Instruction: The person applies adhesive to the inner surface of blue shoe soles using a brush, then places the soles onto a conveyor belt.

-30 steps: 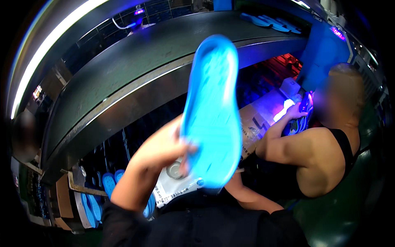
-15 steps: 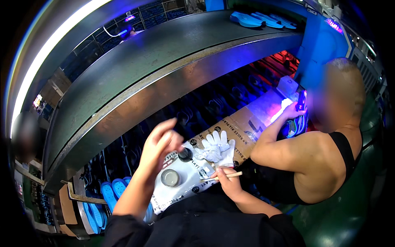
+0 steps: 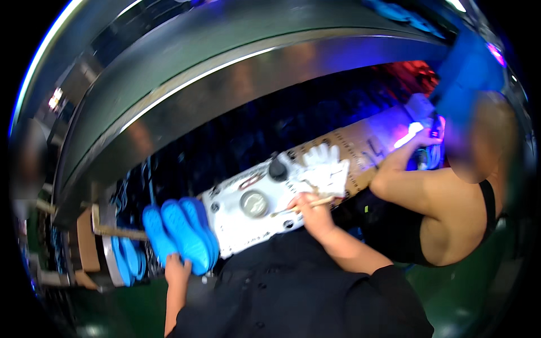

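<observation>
At the lower left, my left hand (image 3: 177,268) has its fingers closed at the near end of a blue shoe sole (image 3: 158,234). More blue shoe soles (image 3: 189,239) lie against it in a row. My right hand (image 3: 314,214) grips a thin brush (image 3: 321,201) with a pale wooden handle, its tip pointing left. Left of that tip stands a round, open tin (image 3: 254,203) with greyish contents. Behind the tin are a small dark container (image 3: 278,169) and a slim reddish tool (image 3: 251,181), both blurred. White gloves (image 3: 326,169) rest beyond my right hand.
White printed sheeting (image 3: 231,231) and cardboard (image 3: 352,149) cover the work surface. A conveyor belt (image 3: 186,67) with a metal edge curves across behind. Close on my right sits a co-worker (image 3: 417,208) beside a bright lamp. Further blue soles (image 3: 128,259) stand at far left.
My left hand has come down from above the work surface to the blue soles at the left. The view has swung left. My right hand still holds the brush.
</observation>
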{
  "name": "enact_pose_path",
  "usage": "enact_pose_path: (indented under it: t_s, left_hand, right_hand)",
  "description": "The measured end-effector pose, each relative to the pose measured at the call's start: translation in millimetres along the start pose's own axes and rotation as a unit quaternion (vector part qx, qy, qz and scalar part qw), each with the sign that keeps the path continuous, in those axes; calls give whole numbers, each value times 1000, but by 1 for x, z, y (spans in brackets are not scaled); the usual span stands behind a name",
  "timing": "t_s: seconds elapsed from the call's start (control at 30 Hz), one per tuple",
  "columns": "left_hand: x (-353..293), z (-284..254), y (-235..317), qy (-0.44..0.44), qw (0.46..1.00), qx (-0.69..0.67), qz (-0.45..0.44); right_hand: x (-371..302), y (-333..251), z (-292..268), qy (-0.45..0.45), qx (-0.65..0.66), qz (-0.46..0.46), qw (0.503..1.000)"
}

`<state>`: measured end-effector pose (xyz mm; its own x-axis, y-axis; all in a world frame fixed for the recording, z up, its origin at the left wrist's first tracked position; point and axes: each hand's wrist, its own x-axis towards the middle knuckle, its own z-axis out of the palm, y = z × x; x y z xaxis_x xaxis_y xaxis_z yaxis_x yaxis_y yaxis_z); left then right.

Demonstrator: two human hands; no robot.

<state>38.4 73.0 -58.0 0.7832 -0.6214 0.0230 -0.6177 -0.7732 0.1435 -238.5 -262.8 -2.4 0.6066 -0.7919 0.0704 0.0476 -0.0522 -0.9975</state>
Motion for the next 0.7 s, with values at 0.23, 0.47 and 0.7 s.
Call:
enact_pose_path:
  t_s: [0.23, 0.47, 0.7]
  left_hand:
    - [12, -18, 17, -11, 999, -35, -24]
    - [2, -6, 22, -30, 893, -421, -153]
    - [7, -28, 29, -201, 597, -742, -229]
  right_hand:
    - [24, 5, 11, 34, -92, -49, 994]
    - [55, 29, 56, -79, -268, -200, 939]
    - [55, 34, 60, -77, -303, -205, 928]
